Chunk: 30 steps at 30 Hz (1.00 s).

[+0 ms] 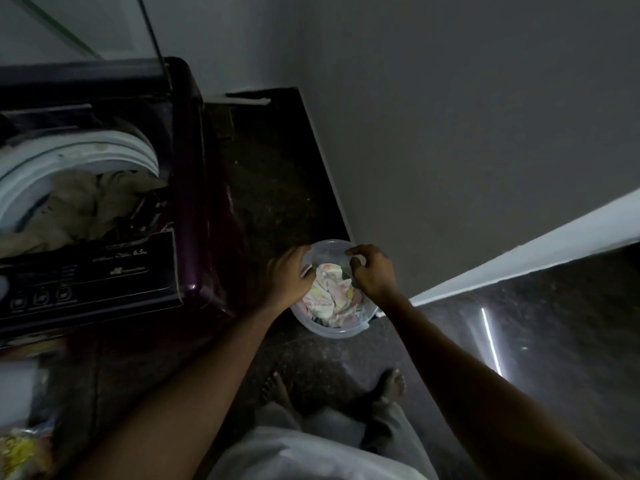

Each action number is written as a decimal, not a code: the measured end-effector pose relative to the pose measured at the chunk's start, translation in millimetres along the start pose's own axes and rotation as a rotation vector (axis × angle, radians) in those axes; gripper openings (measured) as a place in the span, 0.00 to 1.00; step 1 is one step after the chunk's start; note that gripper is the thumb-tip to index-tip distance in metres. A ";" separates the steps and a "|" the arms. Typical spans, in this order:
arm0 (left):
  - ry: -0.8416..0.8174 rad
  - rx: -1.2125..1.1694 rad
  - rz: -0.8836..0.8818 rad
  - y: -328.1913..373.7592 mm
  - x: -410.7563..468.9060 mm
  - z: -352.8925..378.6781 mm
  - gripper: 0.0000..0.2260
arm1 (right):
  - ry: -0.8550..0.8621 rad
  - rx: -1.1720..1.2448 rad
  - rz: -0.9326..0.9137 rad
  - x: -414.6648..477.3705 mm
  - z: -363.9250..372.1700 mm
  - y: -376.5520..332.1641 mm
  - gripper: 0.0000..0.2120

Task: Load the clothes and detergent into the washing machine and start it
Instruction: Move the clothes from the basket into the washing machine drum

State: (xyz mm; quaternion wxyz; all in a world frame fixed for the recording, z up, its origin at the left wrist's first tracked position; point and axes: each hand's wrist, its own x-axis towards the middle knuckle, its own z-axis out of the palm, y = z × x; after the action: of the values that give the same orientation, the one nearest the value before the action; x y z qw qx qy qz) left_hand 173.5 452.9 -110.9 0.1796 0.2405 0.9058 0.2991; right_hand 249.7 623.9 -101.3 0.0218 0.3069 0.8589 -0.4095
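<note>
Forearms: both bare, reaching straight out and down from the bottom edge, converging over the bucket.
Garment at the waist: pale, loose cloth, softly creased.
Feet (393, 379): bare, planted on the dark speckled floor (277, 174), toes toward the bucket.
Blurred packet (20, 452): yellowish, crinkled, at the lower left corner, too blurred to identify.
Left hand (289, 277): palm down at the bucket's left rim, fingers curled over and down, tips touching the crumpled cloth; whether it grips cloth or rim cannot be told.
Right hand (372, 271): arched like a claw above the bucket's right side, fingers bent, thumb and forefinger close together near the far rim; any hold cannot be told.
Bucket (332, 332): round, translucent pale plastic with a smooth rim, standing on the floor between the machine and the wall.
Clothes in bucket (332, 299): light fabric with faint pink and yellow patches, bunched and wrinkled, lying inside between the two hands.
Washing machine (194, 202): top loader, glossy dark maroon shell with rounded corners, just left of the bucket.
Control panel (86, 278): dark, flat, with pale icons and lettering.
Drum rim (104, 147): white, smooth ring.
Clothes in drum (76, 202): beige, rumpled cloth heaped inside, with something dark at its right.
Lid (152, 39): raised, clear-paned.
Wall (450, 133): plain grey, matte.
</note>
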 end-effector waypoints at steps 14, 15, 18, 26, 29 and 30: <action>-0.046 0.098 -0.026 -118.8 79.0 216.2 0.25 | -0.327 -0.283 0.051 124.1 133.3 215.9 0.18; -0.065 0.118 -0.007 -133.4 86.2 235.8 0.25 | -0.329 -0.308 0.057 132.9 149.1 233.6 0.19; -0.054 0.160 0.029 -172.2 107.1 290.0 0.25 | -0.342 -0.368 0.080 160.8 193.7 285.4 0.21; -0.093 0.252 -0.021 -245.0 167.5 398.4 0.30 | -0.527 -0.608 0.145 254.5 299.6 398.8 0.42; -0.146 0.184 -0.061 -263.4 173.9 418.0 0.31 | -0.494 -0.626 0.098 256.9 318.0 409.1 0.34; -0.140 0.159 -0.064 -266.1 172.8 420.2 0.31 | -0.450 -0.623 0.062 254.0 320.5 410.1 0.27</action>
State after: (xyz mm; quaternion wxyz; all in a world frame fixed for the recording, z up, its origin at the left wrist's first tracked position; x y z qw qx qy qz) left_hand 141.6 550.4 -627.4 0.2325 0.2451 0.9191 0.2027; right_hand 198.8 718.8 -670.3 0.3141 0.2138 0.9063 -0.1851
